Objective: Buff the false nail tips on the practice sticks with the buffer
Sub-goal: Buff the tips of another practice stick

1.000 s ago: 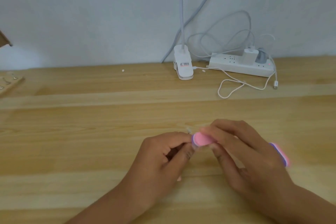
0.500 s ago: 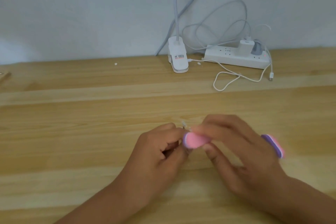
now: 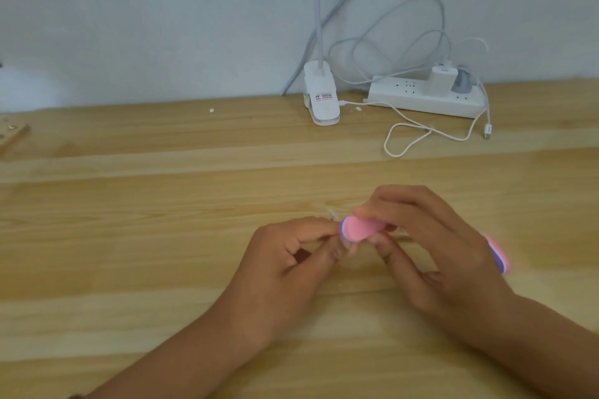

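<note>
Over the middle of the wooden surface (image 3: 129, 236), my right grip (image 3: 434, 256) has its fingers curled round the pink-and-purple buffer (image 3: 358, 228). The rounded end pokes left and the other end sticks out past the hand's outer edge. My left grip (image 3: 285, 272) pinches a practice stick (image 3: 331, 213) between thumb and forefinger. Only its clear tip shows, kinda blurry, right beside the buffer's end. A white power strip (image 3: 421, 100) and a lamp clamp (image 3: 321, 100) sit back by the wall.
</note>
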The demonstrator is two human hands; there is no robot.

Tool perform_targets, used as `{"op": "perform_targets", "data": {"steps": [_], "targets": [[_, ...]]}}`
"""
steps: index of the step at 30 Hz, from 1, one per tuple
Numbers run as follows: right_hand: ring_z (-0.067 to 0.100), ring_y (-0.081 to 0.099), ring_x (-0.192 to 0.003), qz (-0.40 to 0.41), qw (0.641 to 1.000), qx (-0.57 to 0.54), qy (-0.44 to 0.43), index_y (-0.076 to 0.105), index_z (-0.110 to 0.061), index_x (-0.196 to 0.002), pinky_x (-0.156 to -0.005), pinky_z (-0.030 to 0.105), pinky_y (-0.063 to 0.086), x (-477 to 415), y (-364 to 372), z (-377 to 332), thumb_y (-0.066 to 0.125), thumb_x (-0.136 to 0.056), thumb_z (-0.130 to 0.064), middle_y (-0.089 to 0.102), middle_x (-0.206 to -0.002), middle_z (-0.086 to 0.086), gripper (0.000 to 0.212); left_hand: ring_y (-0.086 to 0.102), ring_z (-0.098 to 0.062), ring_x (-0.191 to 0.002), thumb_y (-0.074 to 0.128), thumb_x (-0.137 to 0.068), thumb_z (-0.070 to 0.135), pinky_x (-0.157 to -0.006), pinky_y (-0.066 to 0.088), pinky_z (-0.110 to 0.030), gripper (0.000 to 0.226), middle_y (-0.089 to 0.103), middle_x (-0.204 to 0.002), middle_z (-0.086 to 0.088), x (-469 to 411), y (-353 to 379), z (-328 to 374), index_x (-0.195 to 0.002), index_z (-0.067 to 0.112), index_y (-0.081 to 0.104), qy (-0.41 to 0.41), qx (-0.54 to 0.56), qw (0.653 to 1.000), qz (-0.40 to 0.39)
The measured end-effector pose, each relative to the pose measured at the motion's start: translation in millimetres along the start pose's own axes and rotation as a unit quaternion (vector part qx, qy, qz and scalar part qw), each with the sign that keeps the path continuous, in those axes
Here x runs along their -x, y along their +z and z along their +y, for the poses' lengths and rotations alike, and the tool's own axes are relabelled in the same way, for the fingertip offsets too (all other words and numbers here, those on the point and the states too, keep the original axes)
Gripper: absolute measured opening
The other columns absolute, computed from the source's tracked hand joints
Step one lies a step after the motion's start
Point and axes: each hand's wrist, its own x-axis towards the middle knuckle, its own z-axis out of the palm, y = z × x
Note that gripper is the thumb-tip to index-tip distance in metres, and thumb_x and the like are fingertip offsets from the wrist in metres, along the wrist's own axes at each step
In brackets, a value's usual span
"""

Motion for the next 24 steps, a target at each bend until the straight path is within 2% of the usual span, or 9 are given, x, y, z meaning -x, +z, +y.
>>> {"op": "perform_targets", "data": {"steps": [2,4,6,8,12,16,18,21,24], "targets": [[0.017,0.060,-0.103,-0.010,1.000,-0.012,-0.023,0.063,-0.006,-0.118,-0.094,0.021,0.048,1.4,2.3,-3.3,0.056,-0.093,-0.006,0.062,-0.110,0.011,0.026,0.040,0.007,-0.041,0.061,-0.093,0.018,-0.044,0.026,-0.004,0.016,0.057,-0.057,0.019,0.4,-0.2,0.7,-0.085,0.012,0.074,0.001,0.008,1.000,-0.015],[0.014,0.060,-0.103,-0.018,0.999,-0.015,-0.022,0.064,-0.005,-0.118,-0.094,0.019,0.047,0.7,1.4,-1.3,0.056,-0.092,-0.004,0.061,-0.110,0.011,0.026,0.044,0.004,-0.050,0.060,-0.091,0.020,-0.049,0.031,-0.014,0.017,0.063,-0.065,0.008,1.0,-0.6,-1.0,-0.080,0.018,0.073,-0.001,0.011,1.000,-0.015],[0.005,0.057,-0.101,-0.001,1.000,-0.015,0.016,0.064,-0.007,-0.116,-0.092,0.014,0.044,-0.6,-2.4,3.9,0.060,-0.091,0.001,0.061,-0.110,0.008,0.026,0.052,-0.012,-0.060,0.058,-0.091,0.023,-0.055,0.037,-0.027,0.018,0.066,-0.070,0.000,1.2,-0.4,-3.3,-0.080,0.020,0.071,-0.012,0.016,1.000,-0.018],[0.000,0.056,-0.098,0.018,0.999,-0.024,0.043,0.064,-0.009,-0.115,-0.090,0.012,0.042,-0.9,-4.2,4.6,0.063,-0.090,0.001,0.060,-0.110,0.006,0.027,0.051,-0.007,-0.061,0.056,-0.092,0.024,-0.055,0.036,-0.022,0.019,0.064,-0.070,0.001,1.1,0.5,-3.1,-0.080,0.024,0.070,-0.014,0.012,1.000,-0.025],[0.009,0.058,-0.108,-0.020,0.999,-0.051,0.005,0.063,-0.010,-0.119,-0.094,0.016,0.044,2.4,1.2,-2.3,0.056,-0.093,-0.005,0.058,-0.114,0.005,0.027,0.046,0.004,-0.061,0.054,-0.093,0.034,-0.057,0.033,-0.012,0.022,0.055,-0.066,0.018,0.2,0.1,-1.3,-0.074,0.043,0.062,0.012,-0.008,0.999,-0.035],[0.007,0.057,-0.101,0.004,0.999,-0.042,0.033,0.060,-0.011,-0.117,-0.092,0.012,0.041,-2.3,-5.5,3.2,0.059,-0.092,-0.004,0.059,-0.111,0.005,0.025,0.047,0.002,-0.065,0.050,-0.096,0.022,-0.063,0.035,-0.011,0.020,0.053,-0.068,0.020,0.2,0.6,-3.0,-0.080,0.027,0.062,0.008,-0.011,0.999,-0.041],[0.009,0.057,-0.105,0.002,0.999,-0.048,0.001,0.059,-0.011,-0.118,-0.094,0.014,0.041,-0.6,-3.8,-1.2,0.058,-0.091,-0.007,0.058,-0.112,0.005,0.027,0.044,0.000,-0.064,0.048,-0.096,0.020,-0.061,0.034,-0.015,0.023,0.051,-0.068,0.017,-0.5,0.8,-1.3,-0.079,0.031,0.060,0.011,-0.010,0.999,-0.045],[0.010,0.057,-0.110,-0.034,0.998,-0.048,-0.028,0.061,-0.011,-0.121,-0.098,0.017,0.042,1.0,1.1,-2.3,0.057,-0.092,-0.007,0.057,-0.114,0.006,0.029,0.042,0.005,-0.054,0.048,-0.097,0.016,-0.054,0.031,-0.007,0.029,0.049,-0.062,0.022,-0.4,-0.5,-0.2,-0.079,0.036,0.059,0.010,0.010,0.999,-0.052],[0.007,0.056,-0.109,-0.024,0.999,-0.048,0.004,0.059,-0.010,-0.120,-0.095,0.014,0.041,-2.8,-2.2,2.3,0.056,-0.092,-0.006,0.058,-0.113,0.007,0.028,0.043,0.006,-0.049,0.046,-0.098,0.017,-0.051,0.030,-0.003,0.023,0.049,-0.063,0.019,-0.3,-1.5,-1.8,-0.081,0.023,0.060,-0.005,0.026,0.998,-0.048]]}}
